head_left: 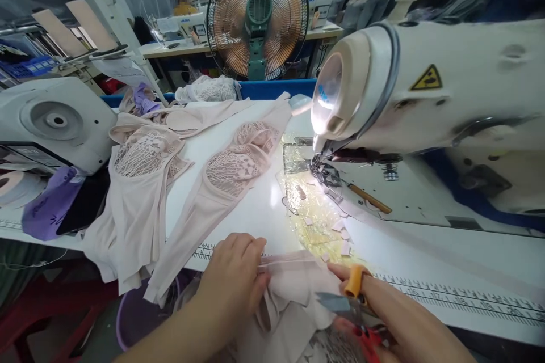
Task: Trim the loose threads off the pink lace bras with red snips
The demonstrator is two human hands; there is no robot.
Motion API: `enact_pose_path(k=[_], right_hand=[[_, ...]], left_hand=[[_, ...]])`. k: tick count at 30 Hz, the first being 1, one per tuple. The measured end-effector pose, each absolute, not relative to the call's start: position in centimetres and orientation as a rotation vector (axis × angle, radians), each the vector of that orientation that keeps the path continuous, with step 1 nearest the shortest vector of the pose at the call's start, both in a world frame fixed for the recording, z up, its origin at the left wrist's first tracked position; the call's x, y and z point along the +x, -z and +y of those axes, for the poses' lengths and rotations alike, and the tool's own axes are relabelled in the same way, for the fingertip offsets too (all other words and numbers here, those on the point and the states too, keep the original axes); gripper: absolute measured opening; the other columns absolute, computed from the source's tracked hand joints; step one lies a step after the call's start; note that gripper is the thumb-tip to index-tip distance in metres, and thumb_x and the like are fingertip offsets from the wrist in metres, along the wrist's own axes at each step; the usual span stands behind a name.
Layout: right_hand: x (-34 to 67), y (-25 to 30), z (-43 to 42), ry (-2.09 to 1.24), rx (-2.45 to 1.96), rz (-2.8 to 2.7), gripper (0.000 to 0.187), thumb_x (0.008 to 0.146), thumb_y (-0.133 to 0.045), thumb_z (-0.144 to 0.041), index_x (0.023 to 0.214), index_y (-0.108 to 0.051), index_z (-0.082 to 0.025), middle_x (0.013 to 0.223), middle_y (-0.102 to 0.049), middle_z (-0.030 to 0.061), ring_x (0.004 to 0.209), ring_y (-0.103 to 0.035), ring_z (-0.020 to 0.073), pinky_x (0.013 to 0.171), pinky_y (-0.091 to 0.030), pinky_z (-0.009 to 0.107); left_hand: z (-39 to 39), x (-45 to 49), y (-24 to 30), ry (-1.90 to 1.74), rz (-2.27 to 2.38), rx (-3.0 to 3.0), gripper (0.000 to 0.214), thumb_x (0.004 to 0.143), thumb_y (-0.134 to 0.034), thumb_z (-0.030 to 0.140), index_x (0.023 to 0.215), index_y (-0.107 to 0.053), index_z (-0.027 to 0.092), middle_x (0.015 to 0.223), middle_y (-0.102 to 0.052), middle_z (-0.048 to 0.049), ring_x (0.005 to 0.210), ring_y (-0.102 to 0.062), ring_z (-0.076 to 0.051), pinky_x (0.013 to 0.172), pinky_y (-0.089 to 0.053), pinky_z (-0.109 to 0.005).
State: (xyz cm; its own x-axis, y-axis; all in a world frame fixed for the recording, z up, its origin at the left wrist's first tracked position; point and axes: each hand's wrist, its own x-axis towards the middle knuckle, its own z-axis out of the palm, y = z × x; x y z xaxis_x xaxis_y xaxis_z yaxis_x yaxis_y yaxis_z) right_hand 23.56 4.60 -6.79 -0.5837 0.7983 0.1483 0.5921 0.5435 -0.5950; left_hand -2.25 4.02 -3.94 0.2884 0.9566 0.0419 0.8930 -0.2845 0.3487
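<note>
Pale pink fabric [293,289] bunches at the near table edge, between both hands. Over its left part the left hand [234,278] is closed, fingertips pinching a folded strip. Just right of that pinch, the right hand [383,312] grips thread snips [340,302], an orange loop round one finger, the blade pointing left over the cloth. Beyond the grip, fabric scraps [340,232] lie on the table [255,210] below the sewing machine [447,96]. Beyond the left hand, lace garments [230,170] are spread out; a fan [258,17] stands far behind.
</note>
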Motion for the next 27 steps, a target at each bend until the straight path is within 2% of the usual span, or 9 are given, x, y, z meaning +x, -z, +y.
enact_pose_path(k=[2,4,7,11,14,17,20,22,27], right_hand=[[23.6,6.4,4.6,-0.799,-1.225,-2.279,0.004,0.089,-0.047,-0.022,0.092,-0.049,-0.024,0.103,-0.065,0.0095,0.100,-0.065,0.0258,0.081,-0.058,0.033],[23.3,5.7,4.5,-0.921,-1.336,-2.140,0.018,0.094,-0.047,-0.033,0.078,-0.042,-0.026,0.083,-0.065,0.0054,0.079,-0.066,0.0232,0.066,-0.058,0.030],[22.7,4.8,4.3,-0.985,-1.451,-1.919,0.021,0.092,-0.049,-0.043,0.080,-0.047,-0.025,0.067,-0.059,0.0002,0.065,-0.062,0.0216,0.056,-0.053,0.029],[22.0,3.7,4.4,-1.080,-1.365,-1.620,0.033,0.083,-0.059,-0.040,0.112,-0.058,-0.025,0.103,-0.067,0.0041,0.094,-0.063,0.0238,0.075,-0.054,0.031],[21.5,2.6,4.9,-1.225,-1.207,-1.604,0.023,0.079,-0.065,-0.035,0.098,-0.060,-0.024,0.117,-0.064,0.0055,0.107,-0.058,0.0249,0.085,-0.049,0.034],[21.2,1.5,5.0,-1.377,-1.061,-1.680,0.020,0.078,-0.068,-0.036,0.079,-0.055,-0.021,0.095,-0.065,0.0055,0.085,-0.060,0.0225,0.070,-0.049,0.031],[21.2,0.8,3.8,-1.364,-1.045,-1.668,0.022,0.079,-0.066,-0.038,0.076,-0.052,-0.020,0.077,-0.056,0.0001,0.064,-0.049,0.0151,0.057,-0.042,0.026],[21.2,0.6,2.3,-1.330,-1.065,-1.632,0.020,0.080,-0.064,-0.036,0.076,-0.052,-0.020,0.071,-0.051,-0.0020,0.060,-0.043,0.0134,0.054,-0.038,0.025],[21.8,0.0,-2.5,-1.264,-1.095,-1.464,0.016,0.078,-0.063,-0.033,0.076,-0.053,-0.021,0.067,-0.052,-0.0022,0.058,-0.045,0.0140,0.053,-0.041,0.025]], left_hand=[[4.5,-2.1,3.2,-0.213,1.678,2.228,0.019,0.078,-0.057,0.009,0.095,-0.060,0.018,0.094,-0.062,-0.0073,0.088,-0.056,-0.027,0.073,-0.049,-0.041],[4.9,-1.9,2.6,-0.163,1.660,2.172,0.013,0.077,-0.054,0.006,0.079,-0.057,0.018,0.088,-0.060,-0.0055,0.085,-0.055,-0.025,0.071,-0.047,-0.038],[4.8,-2.0,2.1,-0.291,1.596,2.044,0.013,0.078,-0.051,0.008,0.071,-0.050,0.018,0.084,-0.057,-0.0050,0.080,-0.054,-0.023,0.067,-0.043,-0.034],[3.8,-2.4,1.8,-0.572,1.300,1.743,0.007,0.083,-0.047,0.018,0.076,-0.050,0.019,0.086,-0.057,-0.0058,0.078,-0.055,-0.020,0.067,-0.043,-0.031],[3.0,-2.3,1.0,-0.669,1.022,1.577,0.011,0.085,-0.051,0.023,0.076,-0.049,0.018,0.100,-0.062,-0.0087,0.089,-0.058,-0.020,0.076,-0.044,-0.030],[2.3,-2.1,0.4,-0.723,0.933,1.452,0.018,0.083,-0.058,0.027,0.071,-0.050,0.017,0.102,-0.064,-0.0097,0.093,-0.059,-0.021,0.078,-0.044,-0.029],[1.7,-2.3,0.7,-0.698,0.999,1.317,0.025,0.078,-0.067,0.037,0.075,-0.058,0.015,0.082,-0.062,-0.0055,0.072,-0.055,-0.016,0.063,-0.040,-0.025],[1.3,-2.4,1.1,-0.716,1.012,1.236,0.033,0.072,-0.073,0.044,0.076,-0.061,0.014,0.071,-0.058,-0.0019,0.063,-0.049,-0.012,0.058,-0.035,-0.022],[0.1,-1.4,0.6,-0.754,0.953,1.104,0.037,0.067,-0.079,0.046,0.071,-0.060,0.013,0.065,-0.055,0.0005,0.056,-0.046,-0.008,0.052,-0.032,-0.019]])
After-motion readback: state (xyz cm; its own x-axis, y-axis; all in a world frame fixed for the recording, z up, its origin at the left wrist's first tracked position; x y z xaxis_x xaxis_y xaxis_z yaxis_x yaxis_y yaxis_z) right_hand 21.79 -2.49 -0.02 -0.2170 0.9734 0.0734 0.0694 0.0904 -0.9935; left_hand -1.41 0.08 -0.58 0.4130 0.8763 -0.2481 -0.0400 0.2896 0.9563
